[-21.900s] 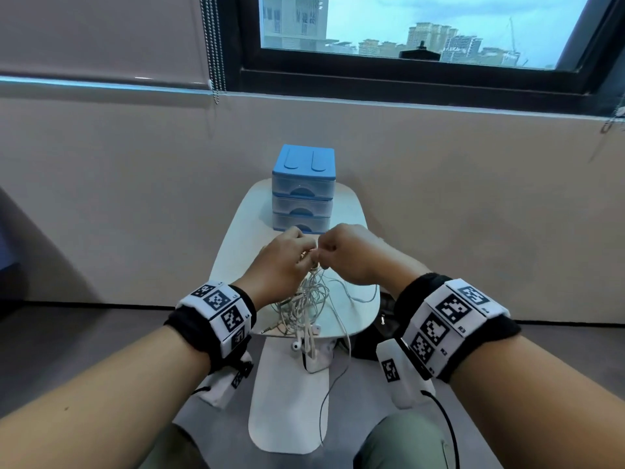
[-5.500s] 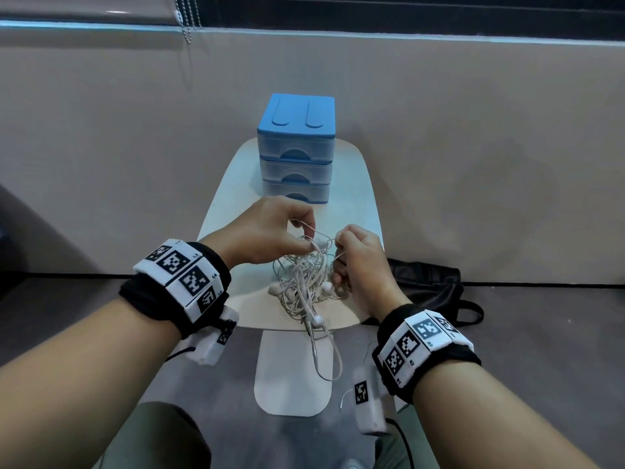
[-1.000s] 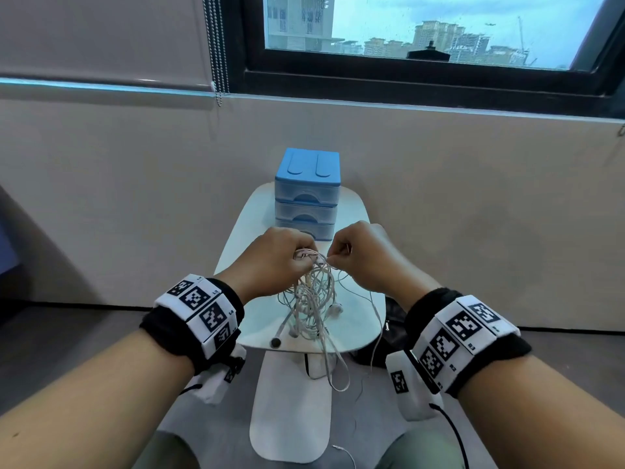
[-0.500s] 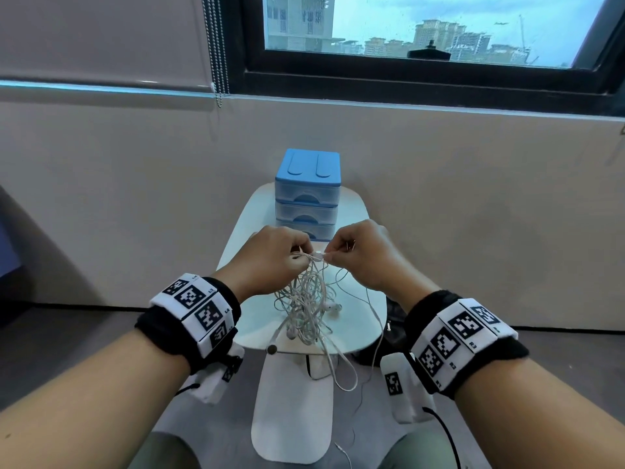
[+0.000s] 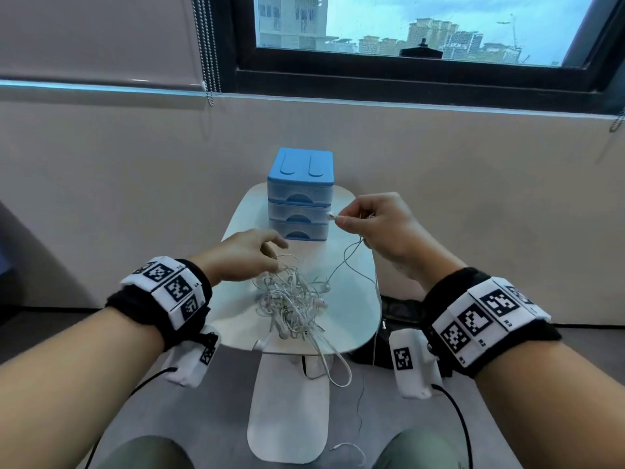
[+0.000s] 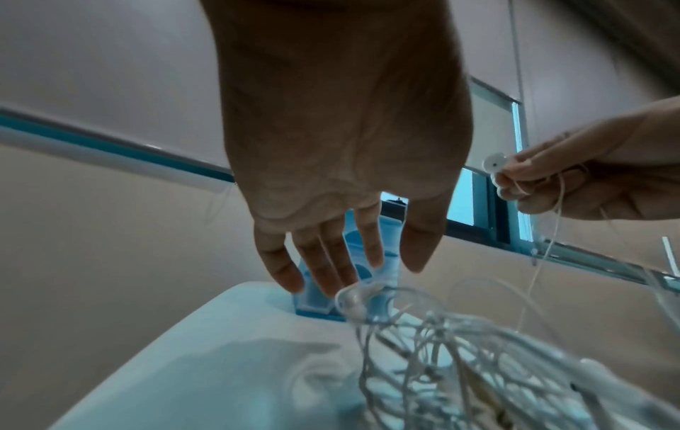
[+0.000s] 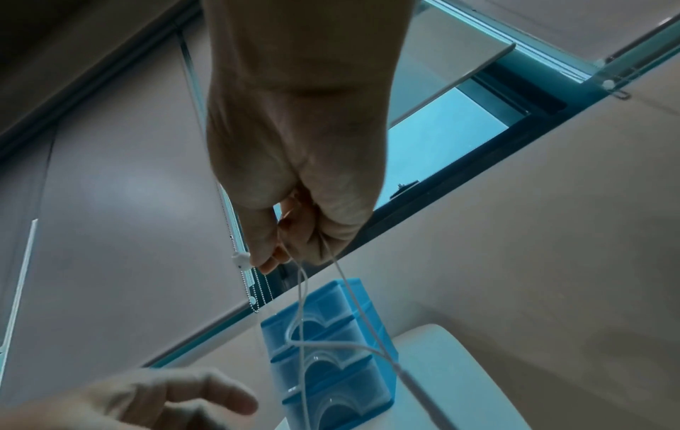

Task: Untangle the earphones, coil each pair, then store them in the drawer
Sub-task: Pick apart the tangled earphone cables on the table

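A tangle of white earphones (image 5: 291,306) lies on the small white table (image 5: 351,309), with one loop hanging over the front edge. My right hand (image 5: 340,220) is raised to the right of the tangle and pinches a white earbud (image 5: 331,215). The earbud's thin cable (image 5: 345,258) runs down into the tangle. In the right wrist view the earbud (image 7: 241,259) sticks out from my right hand (image 7: 265,261). My left hand (image 5: 279,257) hovers over the tangle's far edge, its fingers (image 6: 323,270) straight and holding nothing. The blue drawer unit (image 5: 300,194) stands shut at the table's back.
A black bag (image 5: 399,306) lies on the floor right of the table. Below the tabletop is the table's white foot (image 5: 287,411), and a loose white cable (image 5: 351,448) lies on the floor near it. A wall and a window are close behind the drawer unit.
My right hand has moved up and to the right with an earbud, drawing its cable out. My left hand has let go and the tangle now lies on the table.
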Demonstrator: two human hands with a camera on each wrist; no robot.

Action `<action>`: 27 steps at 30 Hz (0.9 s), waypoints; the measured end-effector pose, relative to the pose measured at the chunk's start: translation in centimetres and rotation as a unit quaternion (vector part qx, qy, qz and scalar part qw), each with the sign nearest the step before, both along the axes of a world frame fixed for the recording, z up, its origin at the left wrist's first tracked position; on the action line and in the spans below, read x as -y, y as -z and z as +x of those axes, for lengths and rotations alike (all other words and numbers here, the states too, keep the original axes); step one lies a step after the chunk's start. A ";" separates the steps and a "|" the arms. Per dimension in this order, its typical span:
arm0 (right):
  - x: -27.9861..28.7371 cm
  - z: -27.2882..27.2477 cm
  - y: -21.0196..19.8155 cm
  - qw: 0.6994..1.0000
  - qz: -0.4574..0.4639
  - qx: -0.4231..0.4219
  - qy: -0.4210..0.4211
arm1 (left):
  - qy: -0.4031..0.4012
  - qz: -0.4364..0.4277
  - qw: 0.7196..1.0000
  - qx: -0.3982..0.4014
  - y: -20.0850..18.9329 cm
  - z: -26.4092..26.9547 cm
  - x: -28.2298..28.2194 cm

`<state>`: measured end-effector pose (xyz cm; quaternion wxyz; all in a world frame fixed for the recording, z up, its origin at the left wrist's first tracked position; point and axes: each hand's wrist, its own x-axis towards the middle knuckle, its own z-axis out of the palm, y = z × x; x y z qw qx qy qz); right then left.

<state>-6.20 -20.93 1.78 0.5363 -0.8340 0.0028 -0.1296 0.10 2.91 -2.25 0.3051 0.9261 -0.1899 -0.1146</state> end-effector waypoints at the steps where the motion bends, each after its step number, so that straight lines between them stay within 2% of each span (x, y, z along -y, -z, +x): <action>1: 0.1 -0.1 -0.4 1.000 -0.011 -0.007 -0.013 | 0.004 -0.020 1.000 0.013 -0.5 -0.2 0.1; 4: -0.5 -0.9 -1.8 0.996 -0.037 -0.011 -0.084 | 0.081 -0.103 0.990 0.049 -2.9 -2.3 1.1; 7: -1.7 -1.8 -3.3 0.991 -0.029 0.036 -0.128 | 0.176 -0.148 0.973 -0.030 -4.8 -4.8 3.3; 9: -2.3 -2.2 -4.4 0.989 -0.014 0.088 -0.114 | 0.195 -0.160 0.966 -0.059 -4.8 -5.1 4.3; 13: -2.2 -2.4 -5.6 0.984 -0.035 0.147 -0.090 | 0.137 -0.147 0.980 0.000 -3.9 -3.9 5.0; 16: -1.3 -1.9 -4.6 0.986 -0.106 0.118 -0.047 | 0.065 -0.194 0.977 0.055 -3.5 -3.1 5.1; 19: -0.2 -1.6 -2.5 0.990 -0.110 0.090 0.017 | 0.030 -0.221 0.969 0.112 -4.1 -3.3 5.1; 21: 0.3 -1.9 -1.7 0.992 -0.100 0.070 0.027 | 0.055 -0.235 0.966 0.092 -4.7 -4.0 4.9; 23: 0.3 -2.6 -1.8 0.995 -0.088 0.046 -0.020 | 0.073 -0.267 0.960 0.046 -5.3 -4.7 4.5; 25: -0.3 -3.6 -2.7 0.992 -0.079 0.041 -0.090 | 0.067 -0.318 0.945 -0.035 -5.6 -5.3 4.1; 27: -1.1 -4.3 -3.8 0.984 -0.119 0.052 -0.122 | 0.051 -0.355 0.926 -0.116 -5.8 -6.3 4.0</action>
